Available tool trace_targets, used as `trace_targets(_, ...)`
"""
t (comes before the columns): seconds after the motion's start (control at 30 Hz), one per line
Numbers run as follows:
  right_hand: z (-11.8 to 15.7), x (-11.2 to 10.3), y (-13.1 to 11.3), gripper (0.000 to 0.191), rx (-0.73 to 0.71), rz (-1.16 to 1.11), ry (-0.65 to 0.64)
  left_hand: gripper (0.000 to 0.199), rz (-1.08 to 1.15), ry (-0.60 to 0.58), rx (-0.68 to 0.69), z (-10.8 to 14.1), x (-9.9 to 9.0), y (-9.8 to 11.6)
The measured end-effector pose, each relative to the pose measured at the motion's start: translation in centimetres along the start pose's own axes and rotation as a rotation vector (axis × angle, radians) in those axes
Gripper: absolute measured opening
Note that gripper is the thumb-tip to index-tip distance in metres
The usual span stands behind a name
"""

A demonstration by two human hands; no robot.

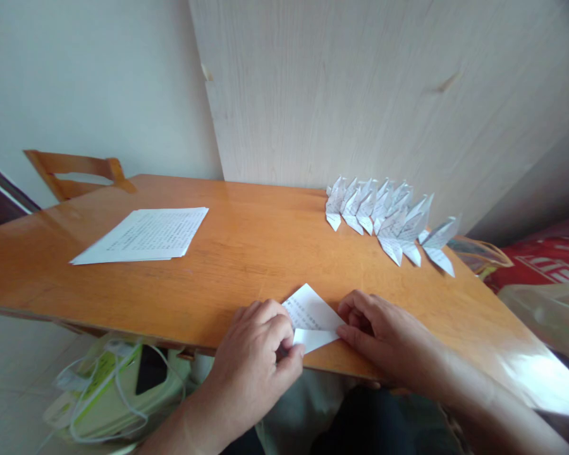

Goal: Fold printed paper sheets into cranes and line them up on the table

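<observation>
A small folded sheet of printed paper [308, 309] lies at the front edge of the wooden table, one corner pointing away from me and a plain white flap folded along its near side. My left hand [260, 347] pinches its left side between thumb and fingers. On the opposite corner, my right hand [374, 325] grips the paper with thumb and curled forefinger. Both hands rest low over the table edge. Farther back on the right stand several folded paper pieces [398, 221] with upright pointed tips, set in rows.
A stack of printed sheets [146, 234] lies on the left of the table [246, 253]. Behind stand a wooden chair [80, 165] and a pale board [360, 88]. Bags [540, 272] sit beyond the right edge. A light green box with white cables [118, 392] is on the floor.
</observation>
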State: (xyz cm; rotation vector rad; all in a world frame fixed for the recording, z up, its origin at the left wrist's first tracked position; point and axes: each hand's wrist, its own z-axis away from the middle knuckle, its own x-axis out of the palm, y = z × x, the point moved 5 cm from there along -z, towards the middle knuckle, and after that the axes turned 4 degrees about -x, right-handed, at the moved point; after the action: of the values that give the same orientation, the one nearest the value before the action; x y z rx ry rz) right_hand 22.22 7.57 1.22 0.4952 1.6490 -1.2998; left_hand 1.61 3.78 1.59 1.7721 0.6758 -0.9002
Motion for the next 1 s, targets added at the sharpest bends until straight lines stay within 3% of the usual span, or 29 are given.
trace_targets(1.0,-0.12,-0.27,-0.33,0.006,0.009,0.034,0.016,0.015,0.004,-0.009,-0.019,0.04,0.27,-0.36)
